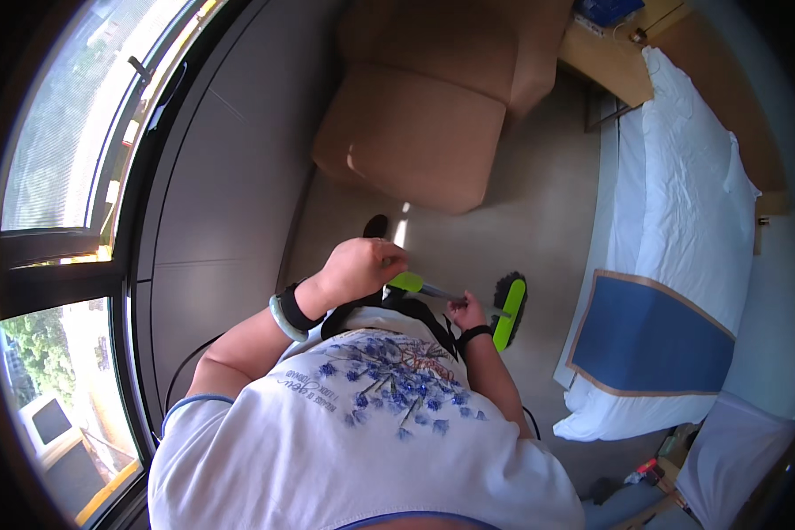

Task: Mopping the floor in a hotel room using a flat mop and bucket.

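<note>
My right hand (467, 311) is closed around the grey shaft of a broom (442, 292). The lime-green broom head (511, 311), with dark bristles, is on the floor just to the right of that hand. My left hand (364, 266) is at the lime-green end of the handle (407, 282), its fingers curled. Whether those fingers grip the handle or only rest against it cannot be told. On the left wrist are a black band (293, 309) and a pale bangle (282, 319); the right wrist has a dark band (475, 334).
A brown armchair (417, 132) stands ahead on the grey floor (550, 192). Along the left runs a dark panelled wall (205, 199) under windows (59, 159). To the right is a bed (682, 179) with a blue runner (649, 338). A wooden desk (609, 59) occupies the far right.
</note>
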Demonstrator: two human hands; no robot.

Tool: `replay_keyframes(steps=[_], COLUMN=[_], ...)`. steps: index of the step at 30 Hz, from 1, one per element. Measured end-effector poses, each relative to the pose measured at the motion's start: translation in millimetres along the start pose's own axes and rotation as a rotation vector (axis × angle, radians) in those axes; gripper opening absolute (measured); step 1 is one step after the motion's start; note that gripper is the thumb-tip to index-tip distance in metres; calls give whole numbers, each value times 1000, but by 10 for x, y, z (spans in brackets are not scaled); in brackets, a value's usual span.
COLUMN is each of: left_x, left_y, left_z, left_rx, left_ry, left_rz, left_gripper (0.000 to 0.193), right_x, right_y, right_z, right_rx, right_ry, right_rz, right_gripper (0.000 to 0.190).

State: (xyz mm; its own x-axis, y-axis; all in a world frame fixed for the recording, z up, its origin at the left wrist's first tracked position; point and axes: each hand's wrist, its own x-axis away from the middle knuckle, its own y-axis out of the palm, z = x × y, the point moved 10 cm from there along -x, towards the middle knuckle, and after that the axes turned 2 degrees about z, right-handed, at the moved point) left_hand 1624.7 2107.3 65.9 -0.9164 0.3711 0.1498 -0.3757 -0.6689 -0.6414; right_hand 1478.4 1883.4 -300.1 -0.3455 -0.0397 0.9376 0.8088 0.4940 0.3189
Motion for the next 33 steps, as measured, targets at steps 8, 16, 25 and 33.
replay_keyframes(steps=[8,16,25,33], left_x=[362,887,2498,4173], left_y=[199,-183,-944,-1495], left_z=[-250,-797,-1485,-1691], left_rx=[1046,981,928,828], left_ry=[-197,-296,-440,-497], left_rz=[-283,75,524,943], left_gripper=[23,11,8,9], right_x=[83,15,140,403], right_y=[28,280,1026,1501], right_z=[72,618,2031,3705], right_rx=[-12,103,487,781], right_ry=[-17,14,95,209], right_rz=[55,195,37,-200], right_gripper=[7,11,8,13])
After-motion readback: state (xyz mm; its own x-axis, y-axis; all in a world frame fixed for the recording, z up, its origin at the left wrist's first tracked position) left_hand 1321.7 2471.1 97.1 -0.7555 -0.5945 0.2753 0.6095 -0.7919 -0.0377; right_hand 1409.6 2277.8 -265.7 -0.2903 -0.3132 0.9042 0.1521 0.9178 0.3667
